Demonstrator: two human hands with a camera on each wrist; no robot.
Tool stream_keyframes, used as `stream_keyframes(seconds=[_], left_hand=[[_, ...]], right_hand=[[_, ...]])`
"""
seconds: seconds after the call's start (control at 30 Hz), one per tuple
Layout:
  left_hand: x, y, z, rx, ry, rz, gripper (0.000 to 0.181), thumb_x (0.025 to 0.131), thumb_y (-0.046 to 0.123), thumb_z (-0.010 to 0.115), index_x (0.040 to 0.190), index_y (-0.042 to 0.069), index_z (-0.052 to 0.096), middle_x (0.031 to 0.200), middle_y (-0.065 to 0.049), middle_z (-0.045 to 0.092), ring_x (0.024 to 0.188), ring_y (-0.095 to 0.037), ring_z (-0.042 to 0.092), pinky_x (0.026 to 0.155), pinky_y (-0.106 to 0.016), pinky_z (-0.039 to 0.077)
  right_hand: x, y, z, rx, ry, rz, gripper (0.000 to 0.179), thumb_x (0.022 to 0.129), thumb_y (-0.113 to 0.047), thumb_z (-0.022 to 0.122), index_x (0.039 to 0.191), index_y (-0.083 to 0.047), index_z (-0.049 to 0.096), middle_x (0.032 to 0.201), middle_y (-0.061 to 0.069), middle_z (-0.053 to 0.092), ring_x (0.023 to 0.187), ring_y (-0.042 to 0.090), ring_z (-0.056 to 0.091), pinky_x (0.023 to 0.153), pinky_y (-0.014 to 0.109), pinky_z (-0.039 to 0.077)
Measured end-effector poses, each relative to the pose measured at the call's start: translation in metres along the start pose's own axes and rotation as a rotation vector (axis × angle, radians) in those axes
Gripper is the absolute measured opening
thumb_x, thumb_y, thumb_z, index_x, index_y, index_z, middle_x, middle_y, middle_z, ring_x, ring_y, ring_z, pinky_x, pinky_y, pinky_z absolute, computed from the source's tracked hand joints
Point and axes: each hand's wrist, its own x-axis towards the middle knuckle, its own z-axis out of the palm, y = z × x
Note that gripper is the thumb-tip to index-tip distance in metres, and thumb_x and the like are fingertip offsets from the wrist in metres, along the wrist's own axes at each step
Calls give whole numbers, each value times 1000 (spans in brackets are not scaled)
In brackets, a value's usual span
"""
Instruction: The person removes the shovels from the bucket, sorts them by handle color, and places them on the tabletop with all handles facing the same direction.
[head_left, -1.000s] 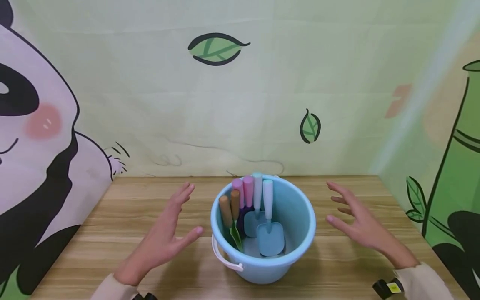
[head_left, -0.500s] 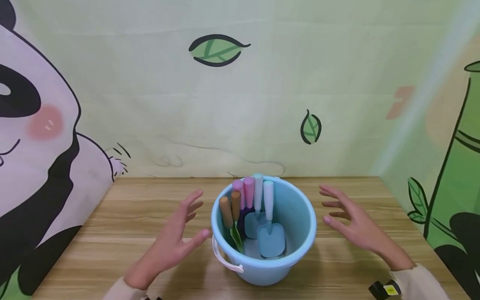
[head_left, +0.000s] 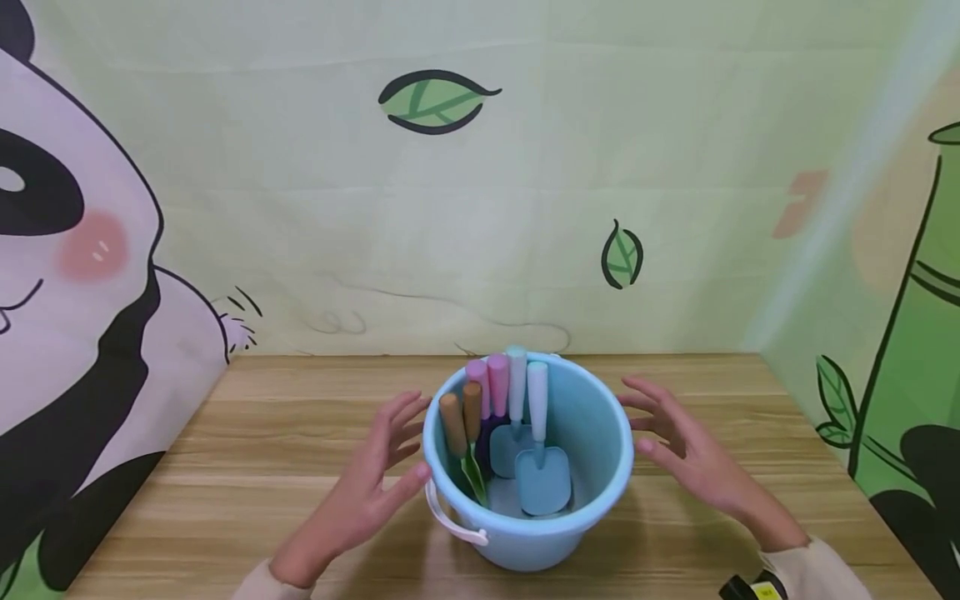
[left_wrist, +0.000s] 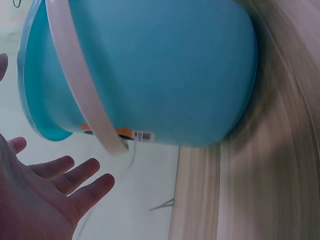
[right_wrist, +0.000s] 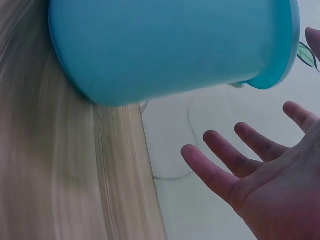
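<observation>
A light blue bucket [head_left: 525,546] stands upright on the wooden table, its white handle [head_left: 453,521] hanging down at the left. Inside lean toy garden tools: two blue shovels [head_left: 543,482] with pale handles, pink-handled tools [head_left: 498,385] with dark heads partly hidden, and brown-handled tools [head_left: 452,425], one showing a green blade. My left hand [head_left: 367,479] is spread at the bucket's left rim, thumb tip by the handle's upper end. Fingers extended, my right hand [head_left: 693,454] is at the right rim. The wrist views show both palms facing the bucket wall [left_wrist: 170,70], fingers spread and curled round nothing.
The wood-grain table [head_left: 300,417] reaches back to a pale green cloth backdrop [head_left: 525,167] printed with leaves, a panda [head_left: 75,183] at the left and bamboo [head_left: 915,358] at the right. An orange-and-white label [left_wrist: 142,135] shows on the bucket's side.
Both hands have moved inward from either side, the left rightward and the right leftward, up to the bucket's rim. The bucket and its tools have stayed in place.
</observation>
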Motion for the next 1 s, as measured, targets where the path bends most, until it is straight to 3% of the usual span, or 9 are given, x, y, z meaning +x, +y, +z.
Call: stream_keyframes(seconds=[0.23,0.43,1.0], left_hand=[[1,3,8,-40,-11,-52,71,97,10,57,154,26,17,154,-6,34,131,-31,48,97,-46,48],[1,5,15,-68,-5,-97,68,98,9,55,153,26,18,152,-7,37,131,-31,47,94,-48,50],[1,8,23,-90,60,-174,67,98,12,58,152,30,24,152,-6,37,133,-33,45,91,-48,52]], right_hand=[[-1,0,8,96,-31,0,64,99,-2,49,155,-17,21,149,23,36,122,39,54,86,39,55],[-2,0,15,189,-64,9,64,100,-3,46,155,-13,17,148,27,34,126,48,45,85,40,55],[-5,-7,24,290,-40,182,63,101,-13,45,154,-32,17,155,18,26,130,54,37,79,49,57]])
